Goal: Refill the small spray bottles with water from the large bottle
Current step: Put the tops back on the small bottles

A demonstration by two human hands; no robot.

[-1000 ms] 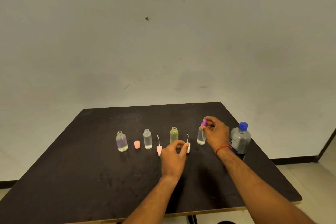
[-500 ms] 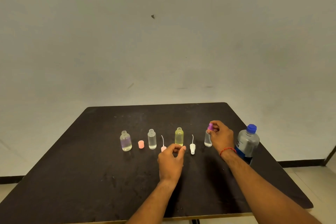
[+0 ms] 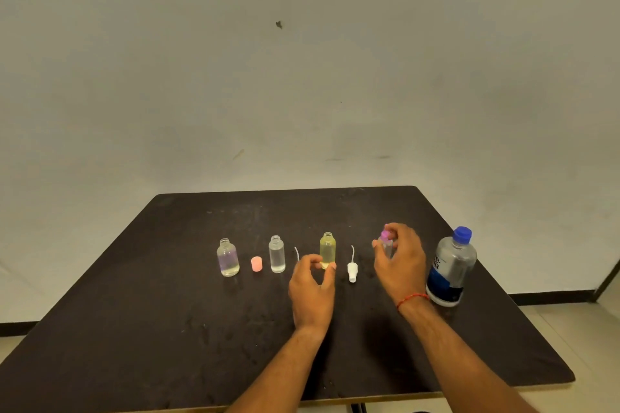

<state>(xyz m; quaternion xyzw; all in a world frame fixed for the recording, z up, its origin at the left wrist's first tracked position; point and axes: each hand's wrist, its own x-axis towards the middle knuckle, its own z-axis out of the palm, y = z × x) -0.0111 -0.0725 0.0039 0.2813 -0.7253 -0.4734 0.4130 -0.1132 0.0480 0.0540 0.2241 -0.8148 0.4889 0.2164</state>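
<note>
Three uncapped small bottles stand in a row on the black table (image 3: 167,329): a purple-tinted bottle (image 3: 228,258), a clear bottle (image 3: 276,254) and a yellow bottle (image 3: 327,246). My right hand (image 3: 401,265) pinches the purple spray cap (image 3: 385,234) on a fourth small bottle (image 3: 385,246), which stands upright. The large water bottle (image 3: 451,266), blue cap on, stands to its right. My left hand (image 3: 312,285) hovers in front of the yellow bottle, thumb and fingers loosely curled with nothing seen between them.
A pink cap (image 3: 256,264) stands between the two left bottles. A white spray head (image 3: 352,270) with its tube lies between my hands. Another spray tube (image 3: 296,253) pokes up left of my left hand, its head hidden. The table's right edge runs close behind the large bottle.
My left hand let go of the white spray head and drew left, in front of the yellow bottle. My right hand stays on the purple-capped bottle.
</note>
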